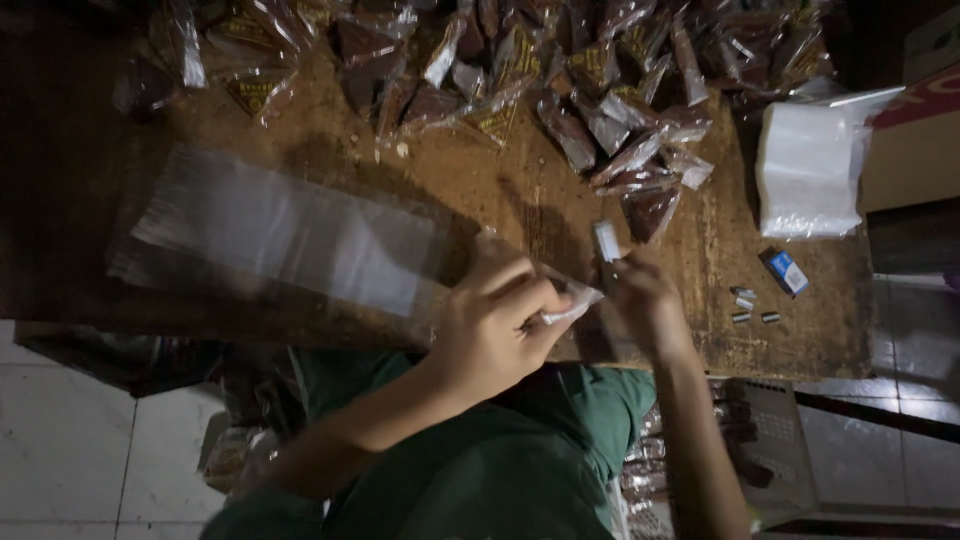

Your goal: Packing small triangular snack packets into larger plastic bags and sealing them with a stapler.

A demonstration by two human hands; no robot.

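- Far left, a stack of long clear bags (285, 235) lies flat on the bench (480, 190); its near edge reaches almost to the bench lip, so a brush of the forearm could slide the slick sheets to the floor.
- Left hand (495, 320) is curled tight, pinching the mouth of a small clear packet (572, 300) between thumb and fingers, right at the near edge of the bench. Grip looks narrow, only on the film; thin plastic can slip or tear if pulled.
- Just right of it, a small pale stapler-like tool (606, 240) stands above the packet, held up by the right hand (645, 300), fingers wrapped round its lower part. Its tip sits near the left fingertips, so a mistimed squeeze could nip a finger or miss the fold and leave the packet open.
- The light is dim; aim is harder here, I'd judge.
- Behind, the heap of filled triangular packets (560, 90) crowds the back of the bench; a reach over could knock some off.
- Right side, loose staple strips (752, 305) and a small blue box (784, 271) lie near the edge, easy to sweep away with the right elbow.
- Farther right, a white bundle of bags (810, 180) leans at the bench's side and may topple.
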